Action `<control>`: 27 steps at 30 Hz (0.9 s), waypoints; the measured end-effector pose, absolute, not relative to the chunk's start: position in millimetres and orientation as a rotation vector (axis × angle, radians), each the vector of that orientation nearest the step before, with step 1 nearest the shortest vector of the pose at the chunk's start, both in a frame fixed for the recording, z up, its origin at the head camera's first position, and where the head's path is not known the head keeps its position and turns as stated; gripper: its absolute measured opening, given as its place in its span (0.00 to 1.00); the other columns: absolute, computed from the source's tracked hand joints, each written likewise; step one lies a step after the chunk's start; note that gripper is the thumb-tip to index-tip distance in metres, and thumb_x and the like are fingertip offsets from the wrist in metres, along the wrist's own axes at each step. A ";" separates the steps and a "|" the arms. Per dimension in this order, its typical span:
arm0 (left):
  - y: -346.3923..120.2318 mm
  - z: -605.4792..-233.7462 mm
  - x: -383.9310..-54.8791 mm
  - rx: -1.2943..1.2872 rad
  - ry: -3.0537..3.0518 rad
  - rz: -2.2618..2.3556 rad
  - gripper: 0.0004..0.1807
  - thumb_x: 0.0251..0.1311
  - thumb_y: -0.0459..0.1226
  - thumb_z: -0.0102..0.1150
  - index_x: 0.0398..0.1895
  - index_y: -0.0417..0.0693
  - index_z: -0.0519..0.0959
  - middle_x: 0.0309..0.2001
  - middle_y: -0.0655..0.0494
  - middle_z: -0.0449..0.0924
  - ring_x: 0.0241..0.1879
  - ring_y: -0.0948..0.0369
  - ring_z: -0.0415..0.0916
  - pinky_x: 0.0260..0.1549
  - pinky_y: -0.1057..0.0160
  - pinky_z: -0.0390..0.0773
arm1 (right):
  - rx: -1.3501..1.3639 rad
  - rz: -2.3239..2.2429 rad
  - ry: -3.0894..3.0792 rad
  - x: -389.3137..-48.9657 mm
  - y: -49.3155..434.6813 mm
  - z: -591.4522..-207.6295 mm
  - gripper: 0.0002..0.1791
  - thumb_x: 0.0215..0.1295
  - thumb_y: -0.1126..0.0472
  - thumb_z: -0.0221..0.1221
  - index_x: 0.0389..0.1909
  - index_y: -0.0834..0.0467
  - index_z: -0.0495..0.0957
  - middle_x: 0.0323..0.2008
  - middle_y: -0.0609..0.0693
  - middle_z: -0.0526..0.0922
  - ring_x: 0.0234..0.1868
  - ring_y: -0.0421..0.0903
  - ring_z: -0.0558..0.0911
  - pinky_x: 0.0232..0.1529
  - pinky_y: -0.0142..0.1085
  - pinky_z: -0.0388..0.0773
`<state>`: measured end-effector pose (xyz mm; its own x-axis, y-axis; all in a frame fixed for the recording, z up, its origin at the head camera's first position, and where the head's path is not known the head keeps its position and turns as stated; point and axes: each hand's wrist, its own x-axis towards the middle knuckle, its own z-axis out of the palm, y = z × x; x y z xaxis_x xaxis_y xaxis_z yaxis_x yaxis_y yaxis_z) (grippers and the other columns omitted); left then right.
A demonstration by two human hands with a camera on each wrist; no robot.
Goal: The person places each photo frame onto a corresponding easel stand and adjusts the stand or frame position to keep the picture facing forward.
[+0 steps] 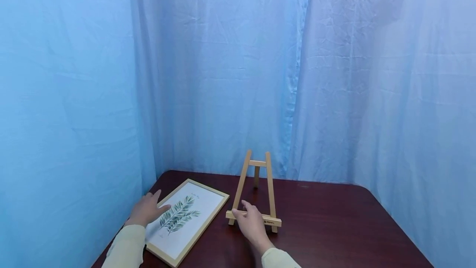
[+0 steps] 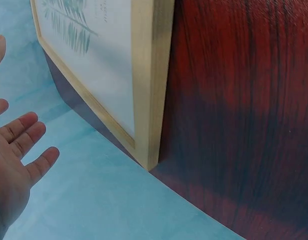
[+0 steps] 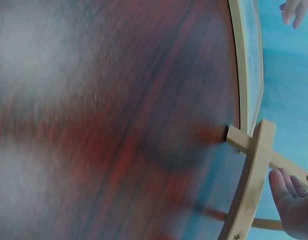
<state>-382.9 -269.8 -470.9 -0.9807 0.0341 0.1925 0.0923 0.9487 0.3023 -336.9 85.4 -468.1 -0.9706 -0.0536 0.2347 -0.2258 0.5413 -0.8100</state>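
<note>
Along the left edge of the table (image 1: 334, 218): a picture frame (image 1: 197, 222) lies face up at a slant, its border pale wood. A far corner points toward the table's back edge; in the left wrist view, a near corner reaches the table's edge, though whether it overhangs cannot be told.
Print (image 1: 180, 215): green leafy sprigs on white, with small lettering too fine to read.
Left hand (image 1: 147, 209): over the frame's left side, fingers straight and spread, thumb reaching across toward the sprigs; whether it touches the border cannot be told.
Easel (image 1: 271, 187): pale wood, standing upright between the frame and the table's right edge, nearer the frame. Its two front legs draw together toward the top, joined there by a short crossbar (image 1: 257, 163), with a rear leg (image 1: 256, 177) behind.
Ledge (image 1: 273, 221): runs across the low part of the front legs, a dark mark on its right half; its left end sits near the frame but apart from it.
Right hand (image 1: 253, 223): at the ledge's left half, fingers loosely extended; contact with the wood cannot be told.
Sleeves (image 1: 124, 247): pale, at both wrists.
Tabletop: dark reddish brown, grained, its back left and back right corners rounded.
Curtains (image 1: 230, 73): light blue, hanging beyond the back edge and along both sides.
</note>
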 end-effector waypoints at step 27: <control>-292.9 -490.4 -381.4 -0.005 -2.986 -0.477 0.43 0.61 0.52 0.64 0.64 0.22 0.66 0.58 0.19 0.67 0.59 0.28 0.64 0.56 0.35 0.67 | 0.267 1.455 -2.521 -318.1 37.8 -492.9 0.29 0.64 0.53 0.66 0.58 0.69 0.76 0.48 0.64 0.81 0.40 0.52 0.84 0.42 0.47 0.80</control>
